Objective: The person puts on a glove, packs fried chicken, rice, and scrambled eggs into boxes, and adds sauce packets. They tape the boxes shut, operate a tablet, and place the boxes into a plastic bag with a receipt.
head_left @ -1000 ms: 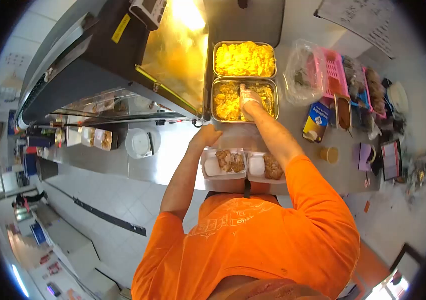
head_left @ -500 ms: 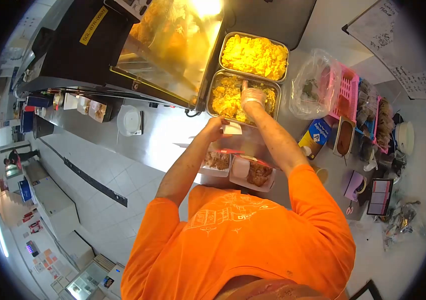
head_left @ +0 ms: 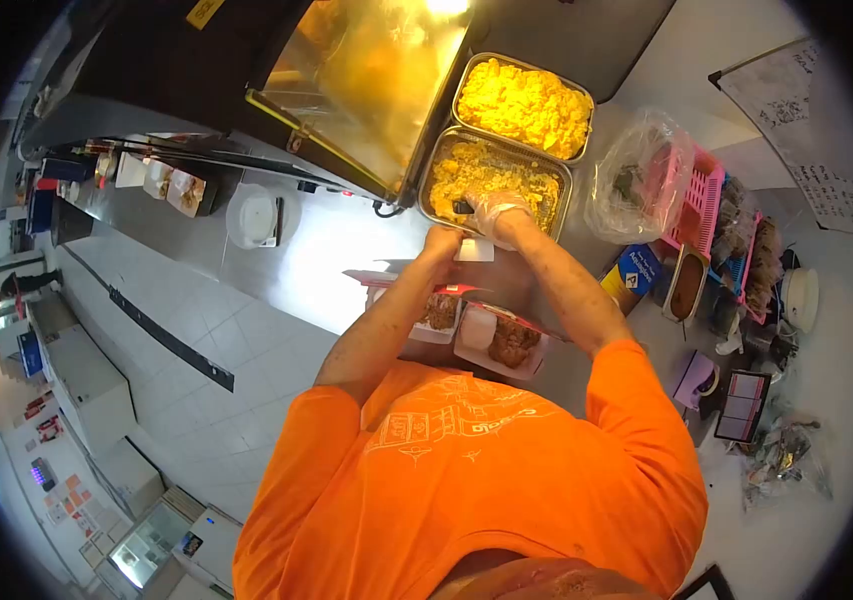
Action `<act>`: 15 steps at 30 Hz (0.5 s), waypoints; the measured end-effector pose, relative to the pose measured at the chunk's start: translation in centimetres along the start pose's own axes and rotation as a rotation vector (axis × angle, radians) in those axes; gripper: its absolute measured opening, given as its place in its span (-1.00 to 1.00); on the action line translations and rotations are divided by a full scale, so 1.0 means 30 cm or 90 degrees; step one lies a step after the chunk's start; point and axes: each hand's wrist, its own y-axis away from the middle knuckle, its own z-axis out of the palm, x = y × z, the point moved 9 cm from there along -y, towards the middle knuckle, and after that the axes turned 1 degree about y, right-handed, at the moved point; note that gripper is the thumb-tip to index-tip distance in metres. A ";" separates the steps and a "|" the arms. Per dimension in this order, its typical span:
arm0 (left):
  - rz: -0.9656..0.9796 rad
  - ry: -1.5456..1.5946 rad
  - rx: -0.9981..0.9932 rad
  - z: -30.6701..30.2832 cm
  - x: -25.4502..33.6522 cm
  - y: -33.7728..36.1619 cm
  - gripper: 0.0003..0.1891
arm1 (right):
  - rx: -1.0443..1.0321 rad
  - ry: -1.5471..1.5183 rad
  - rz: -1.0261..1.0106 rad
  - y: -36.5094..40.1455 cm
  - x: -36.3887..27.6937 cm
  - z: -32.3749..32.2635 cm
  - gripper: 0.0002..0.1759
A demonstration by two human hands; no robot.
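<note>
My gloved right hand [head_left: 502, 217] clamps its fingers on a dark object [head_left: 463, 207], presumably for control, yellow food [head_left: 486, 170] in the tray [head_left: 566, 190] ahead of them, while my left hand [head_left: 441, 243], finger closure indeterminable, sits just left, 2 food boxes [head_left: 498, 370] behind.

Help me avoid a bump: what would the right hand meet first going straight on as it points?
Probably the yellow food in the nearer metal tray, just ahead of the right hand, unless the small dark item beside it is loose; depth is unclear.

Hands [head_left: 504, 217] closer together than before
</note>
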 end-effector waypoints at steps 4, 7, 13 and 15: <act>0.086 0.071 0.009 0.004 -0.015 -0.073 -0.83 | -0.024 -0.019 -0.035 -0.033 0.016 0.034 -0.45; 0.024 -0.002 -0.014 0.010 0.035 0.025 -0.75 | -0.094 -0.151 -0.037 -0.104 0.089 0.075 -0.42; 0.274 -0.576 -0.025 -0.075 0.325 0.286 -0.57 | 0.079 -0.369 0.174 -0.045 0.264 0.043 -0.44; 0.526 -0.424 0.048 -0.129 0.484 0.567 -0.69 | 0.306 -0.482 0.023 -0.040 0.292 0.033 -0.50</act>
